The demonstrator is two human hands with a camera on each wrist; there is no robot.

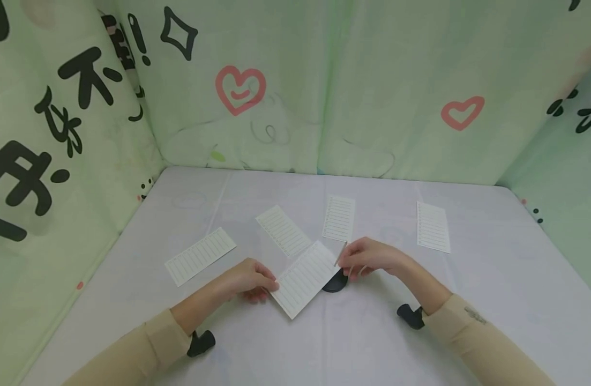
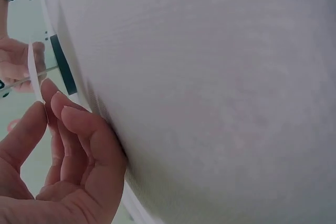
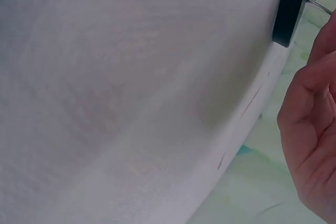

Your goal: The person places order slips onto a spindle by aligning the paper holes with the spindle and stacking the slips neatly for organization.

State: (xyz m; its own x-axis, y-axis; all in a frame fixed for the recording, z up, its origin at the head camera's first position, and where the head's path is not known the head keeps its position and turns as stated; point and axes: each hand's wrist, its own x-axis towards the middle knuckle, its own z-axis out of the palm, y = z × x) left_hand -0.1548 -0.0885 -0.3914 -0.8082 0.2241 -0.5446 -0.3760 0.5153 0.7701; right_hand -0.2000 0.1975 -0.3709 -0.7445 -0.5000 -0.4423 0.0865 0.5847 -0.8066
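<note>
Four white rectangular paper cards [image 1: 283,230] lie toward the far edge of the bench [image 1: 372,343] (head view), seemingly waiting; mid-bench, the left hand [image 1: 249,279] pinches a fifth card [image 1: 305,281], long axis toward the far right corner. What the right hand [image 1: 369,257] grips, beside a thin metal rod [image 1: 341,253], is unclear. Left wrist: fifth card edge-on. Right wrist: the rod's round black base [image 3: 290,10].

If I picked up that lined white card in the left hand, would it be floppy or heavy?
Probably a bit stiff: the card looks nearly flat with the left grip pinching its edge. It's likely light, because it looks very thin from the side. It probably won't roll, being a flat rectangle.
</note>
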